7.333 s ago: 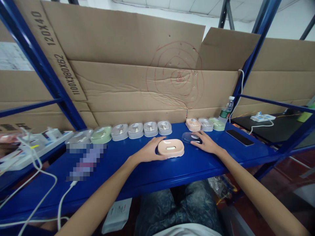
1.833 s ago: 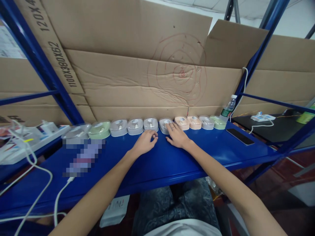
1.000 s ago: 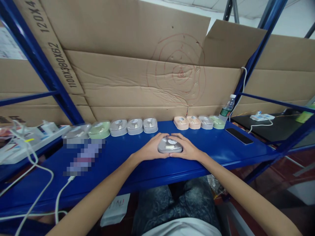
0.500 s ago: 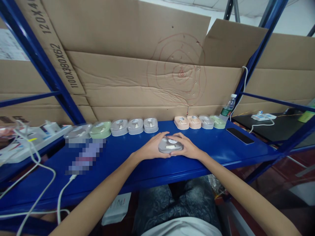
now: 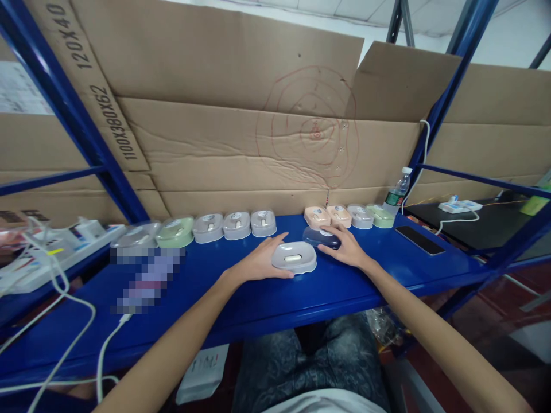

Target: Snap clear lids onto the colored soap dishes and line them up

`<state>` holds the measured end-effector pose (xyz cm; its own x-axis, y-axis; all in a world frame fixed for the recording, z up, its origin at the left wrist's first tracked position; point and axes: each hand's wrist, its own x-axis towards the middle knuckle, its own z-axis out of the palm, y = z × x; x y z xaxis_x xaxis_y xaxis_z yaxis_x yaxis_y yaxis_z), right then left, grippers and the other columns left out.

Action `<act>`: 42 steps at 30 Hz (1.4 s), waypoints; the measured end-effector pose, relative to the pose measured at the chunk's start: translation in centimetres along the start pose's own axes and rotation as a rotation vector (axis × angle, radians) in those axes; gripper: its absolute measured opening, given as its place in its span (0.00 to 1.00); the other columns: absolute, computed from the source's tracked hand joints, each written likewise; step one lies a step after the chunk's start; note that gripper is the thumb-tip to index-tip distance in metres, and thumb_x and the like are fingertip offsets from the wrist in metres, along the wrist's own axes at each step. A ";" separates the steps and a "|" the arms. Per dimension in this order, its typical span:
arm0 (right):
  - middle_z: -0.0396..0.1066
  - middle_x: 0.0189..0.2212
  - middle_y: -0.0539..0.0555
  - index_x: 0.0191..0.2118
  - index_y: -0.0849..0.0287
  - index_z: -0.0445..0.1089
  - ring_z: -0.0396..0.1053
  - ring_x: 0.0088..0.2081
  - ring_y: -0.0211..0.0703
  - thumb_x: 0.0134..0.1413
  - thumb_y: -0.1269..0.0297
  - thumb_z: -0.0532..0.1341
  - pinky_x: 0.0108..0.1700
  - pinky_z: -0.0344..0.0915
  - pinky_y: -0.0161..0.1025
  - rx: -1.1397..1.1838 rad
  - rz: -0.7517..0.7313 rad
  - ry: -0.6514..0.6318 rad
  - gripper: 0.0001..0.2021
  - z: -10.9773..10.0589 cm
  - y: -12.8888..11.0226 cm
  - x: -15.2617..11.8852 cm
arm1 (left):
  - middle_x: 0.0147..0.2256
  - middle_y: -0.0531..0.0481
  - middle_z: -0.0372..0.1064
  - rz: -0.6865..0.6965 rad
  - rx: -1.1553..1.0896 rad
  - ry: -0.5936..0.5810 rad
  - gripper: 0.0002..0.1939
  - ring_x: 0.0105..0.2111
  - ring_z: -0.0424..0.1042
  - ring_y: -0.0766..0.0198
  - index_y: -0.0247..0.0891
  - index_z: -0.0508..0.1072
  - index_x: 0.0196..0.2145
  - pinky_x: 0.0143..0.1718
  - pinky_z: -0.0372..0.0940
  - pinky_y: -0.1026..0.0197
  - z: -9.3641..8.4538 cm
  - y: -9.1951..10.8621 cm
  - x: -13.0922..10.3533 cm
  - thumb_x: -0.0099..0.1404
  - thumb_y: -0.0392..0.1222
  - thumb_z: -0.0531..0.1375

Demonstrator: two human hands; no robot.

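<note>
A grey oval box base (image 5: 294, 258) with a pale bar in its middle is in front of me, over the blue shelf. Around its left side wrap the thumb and fingers of my left hand (image 5: 258, 259). Just behind it and to the right, my right hand (image 5: 344, 245) grips a dark see-through lid (image 5: 321, 237) with a round white sticker. Lid and base are apart, and the base shows uncovered.
Lidded boxes line the back: several from a green one (image 5: 175, 231) rightward, more from a peach one (image 5: 317, 217). A bottle (image 5: 396, 192) and a black phone (image 5: 419, 240) are at right. White cables (image 5: 62, 275) and a pixelated object (image 5: 150, 280) lie left.
The lid has come off the grey base. My right hand has moved it right and back, while my left hand has stayed at the base. The camera view has shifted slightly.
</note>
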<state>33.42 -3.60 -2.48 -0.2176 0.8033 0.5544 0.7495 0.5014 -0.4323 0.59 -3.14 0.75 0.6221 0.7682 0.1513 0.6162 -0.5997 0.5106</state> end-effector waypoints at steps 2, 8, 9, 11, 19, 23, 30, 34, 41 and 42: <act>0.70 0.64 0.65 0.68 0.53 0.70 0.67 0.66 0.67 0.60 0.41 0.69 0.67 0.64 0.66 -0.149 0.042 -0.023 0.35 -0.4 1.0 -0.3 | 0.76 0.34 0.50 -0.001 0.050 -0.021 0.64 0.75 0.49 0.30 0.40 0.53 0.77 0.74 0.50 0.35 -0.4 -0.2 -0.1 0.53 0.67 0.75; 0.70 0.64 0.68 0.68 0.54 0.70 0.65 0.65 0.74 0.58 0.50 0.71 0.64 0.62 0.73 -0.238 0.055 -0.087 0.34 0.1 1.7 -0.6 | 0.74 0.30 0.54 0.018 0.124 -0.055 0.61 0.74 0.49 0.26 0.37 0.58 0.75 0.71 0.52 0.30 -0.9 -0.7 -0.2 0.53 0.65 0.75; 0.69 0.65 0.69 0.68 0.55 0.70 0.64 0.67 0.74 0.58 0.52 0.71 0.66 0.61 0.74 -0.240 0.050 -0.086 0.34 0.0 1.4 -0.6 | 0.74 0.30 0.54 0.028 0.125 -0.056 0.61 0.74 0.49 0.26 0.38 0.57 0.75 0.71 0.51 0.29 -0.9 -0.8 -0.2 0.53 0.65 0.75; 0.65 0.69 0.68 0.70 0.55 0.68 0.59 0.71 0.73 0.61 0.52 0.69 0.69 0.57 0.73 -0.223 0.013 -0.076 0.34 -0.1 0.4 -0.6 | 0.74 0.30 0.55 0.053 0.117 -0.051 0.61 0.74 0.51 0.26 0.39 0.57 0.75 0.71 0.51 0.29 -0.8 -1.1 -0.2 0.54 0.66 0.75; 0.58 0.72 0.66 0.76 0.52 0.58 0.58 0.73 0.66 0.62 0.39 0.69 0.72 0.60 0.63 0.049 -0.323 -0.296 0.44 3.1 -6.1 0.8 | 0.73 0.32 0.57 0.078 0.118 0.006 0.58 0.73 0.54 0.28 0.39 0.57 0.75 0.71 0.52 0.31 0.0 -1.4 0.2 0.54 0.60 0.75; 0.66 0.63 0.67 0.71 0.54 0.66 0.67 0.64 0.66 0.61 0.37 0.69 0.67 0.65 0.64 -0.013 -0.366 -0.330 0.40 4.8 -6.6 1.4 | 0.73 0.30 0.55 0.091 0.106 -0.010 0.58 0.72 0.56 0.30 0.37 0.56 0.76 0.71 0.53 0.33 0.0 -1.0 0.2 0.57 0.62 0.74; 0.70 0.59 0.60 0.69 0.48 0.69 0.72 0.59 0.56 0.58 0.43 0.74 0.65 0.68 0.55 0.198 -0.229 -0.292 0.37 4.6 -5.7 1.5 | 0.74 0.30 0.53 0.076 0.039 0.011 0.60 0.73 0.54 0.29 0.39 0.53 0.77 0.72 0.51 0.31 0.0 -0.9 0.2 0.56 0.60 0.76; 0.74 0.56 0.59 0.64 0.50 0.73 0.74 0.57 0.55 0.57 0.45 0.75 0.63 0.70 0.57 0.303 -0.184 -0.232 0.33 4.7 -5.5 1.8 | 0.76 0.31 0.47 0.032 -0.002 0.014 0.65 0.74 0.51 0.29 0.41 0.49 0.78 0.72 0.51 0.31 0.1 -1.1 0.3 0.54 0.61 0.76; 0.78 0.55 0.59 0.60 0.51 0.77 0.76 0.57 0.54 0.62 0.46 0.71 0.64 0.70 0.56 0.373 -0.150 -0.149 0.25 4.6 -5.3 1.9 | 0.76 0.29 0.46 0.014 -0.056 0.056 0.76 0.74 0.51 0.29 0.43 0.41 0.79 0.71 0.54 0.32 0.1 -1.2 0.3 0.47 0.63 0.80; 0.78 0.56 0.60 0.60 0.52 0.77 0.76 0.57 0.54 0.63 0.46 0.70 0.64 0.70 0.56 0.378 -0.143 -0.135 0.25 4.6 -5.4 1.8 | 0.76 0.29 0.46 0.009 -0.054 0.054 0.77 0.75 0.51 0.29 0.42 0.40 0.80 0.71 0.54 0.33 0.0 -1.1 0.3 0.47 0.63 0.80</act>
<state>26.11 -3.34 -2.40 -0.4016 0.7394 0.5404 0.4291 0.6732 -0.6022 0.12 -2.29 0.22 0.5995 0.7748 0.2008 0.5828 -0.5945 0.5540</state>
